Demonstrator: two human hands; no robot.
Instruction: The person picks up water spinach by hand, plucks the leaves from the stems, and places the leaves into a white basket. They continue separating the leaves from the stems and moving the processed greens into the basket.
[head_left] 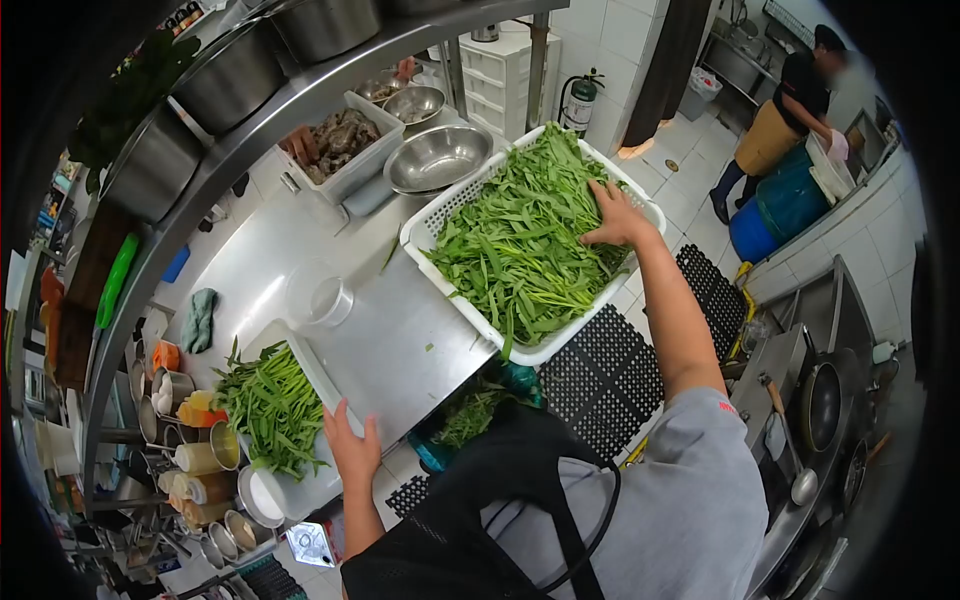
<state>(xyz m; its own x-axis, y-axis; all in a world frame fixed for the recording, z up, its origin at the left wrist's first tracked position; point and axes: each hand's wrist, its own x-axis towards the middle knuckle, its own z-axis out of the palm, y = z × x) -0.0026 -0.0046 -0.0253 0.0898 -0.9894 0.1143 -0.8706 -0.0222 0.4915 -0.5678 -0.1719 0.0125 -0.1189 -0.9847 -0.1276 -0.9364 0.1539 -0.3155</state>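
A large white basket (418, 262) heaped with leafy green stems (520, 235) stands at the right end of the steel table. My right hand (615, 215) rests on the right side of that heap, fingers spread. At the lower left a white tray (318, 370) holds a smaller pile of cut greens (270, 405). My left hand (353, 445) is beside the tray's right edge with its fingers apart. Between basket and tray, a clear round container (328, 300) sits on the steel surface. Both hands are open.
Steel bowls (437, 158) and a tub of seafood (340, 145) stand at the back. A steel shelf (250, 110) with pots arches overhead. Sauce containers (200, 457) line the left. A green bag (435, 452) is below the table. A person (780, 110) works at the upper right, beside blue drums.
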